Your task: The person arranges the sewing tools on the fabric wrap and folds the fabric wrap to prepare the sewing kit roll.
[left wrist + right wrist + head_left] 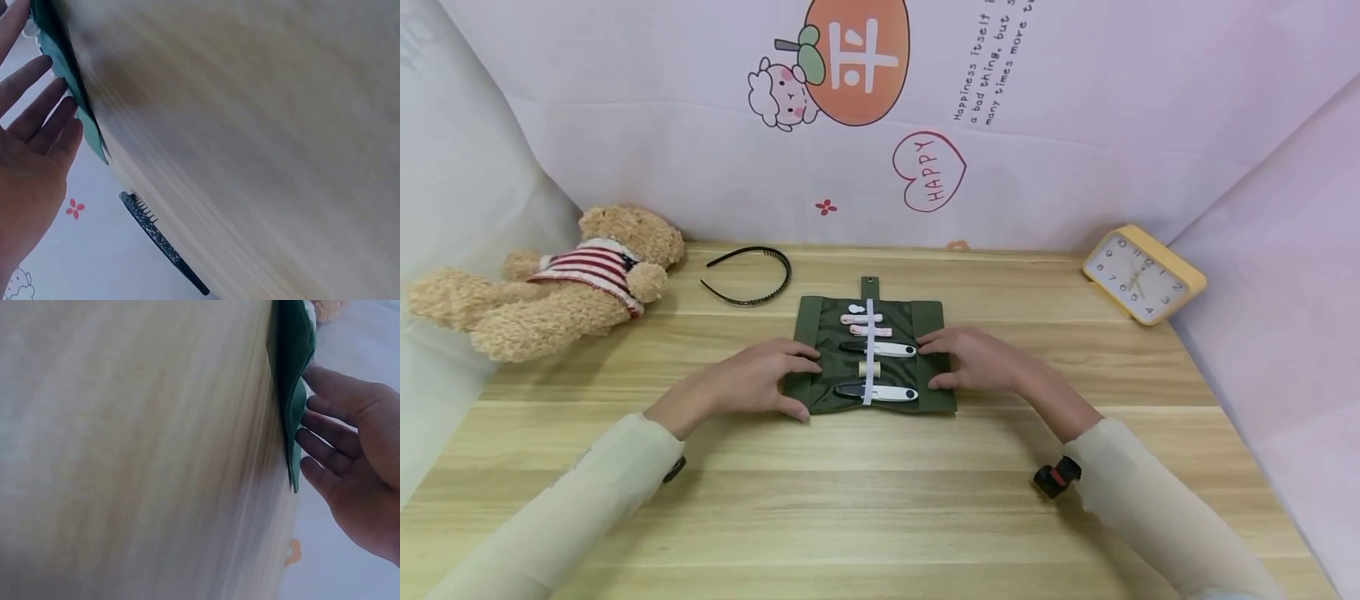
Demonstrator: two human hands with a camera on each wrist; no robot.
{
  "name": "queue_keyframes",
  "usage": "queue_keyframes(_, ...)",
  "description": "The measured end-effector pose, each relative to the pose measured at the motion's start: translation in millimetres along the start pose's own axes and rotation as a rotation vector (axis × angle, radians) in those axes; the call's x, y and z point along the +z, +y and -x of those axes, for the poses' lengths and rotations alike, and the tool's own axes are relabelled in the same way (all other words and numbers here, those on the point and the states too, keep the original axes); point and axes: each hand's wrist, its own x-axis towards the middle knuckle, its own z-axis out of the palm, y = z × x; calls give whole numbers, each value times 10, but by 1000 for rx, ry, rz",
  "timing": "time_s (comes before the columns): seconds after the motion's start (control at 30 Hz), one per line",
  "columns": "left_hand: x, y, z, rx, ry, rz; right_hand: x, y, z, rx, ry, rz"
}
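Note:
A dark green fabric roll-up pouch (895, 375) lies unfolded on the table, its snap tab (869, 287) pointing to the back. A white elastic strap (869, 392) crosses its middle over two slim black-and-white tools, a beige thread spool (863, 369), two small pink-and-white bundles (880, 332) and a small white piece (856, 309). My left hand (763, 377) rests with spread fingers on the left flap. On the right flap lie the fingertips of my right hand (973, 360). Both wrist views show relaxed fingers along the green fabric (59, 56), (294, 375).
A teddy bear (587, 275) in a striped shirt lies at the back left. Beside it is a black toothed headband (786, 267). At the back right stands a yellow clock (1142, 275). Printed white cloth (1037, 183) walls in the wooden table (880, 517).

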Motion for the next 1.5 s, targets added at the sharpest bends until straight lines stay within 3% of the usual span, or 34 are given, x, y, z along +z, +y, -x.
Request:
queue_keyframes(0.2, 15, 68, 11, 23, -13, 41, -12, -109, 111, -22, -15, -17)
queue_keyframes(0.53, 71, 46, 16, 70, 2, 72, 37, -149, 190, -14, -6, -36)
queue_keyframes(0.8, 69, 64, -13, 57, 8, 80, 35, -196, 184, -33, -53, -16)
queue_keyframes(1.17, 20, 10, -43, 98, 71, 246, -30, -152, 176, -122, -1, -86)
queue_keyframes(1.5, -28, -34, -24, -2, 144, 468, -31, -30, 155, -113, 70, -219)
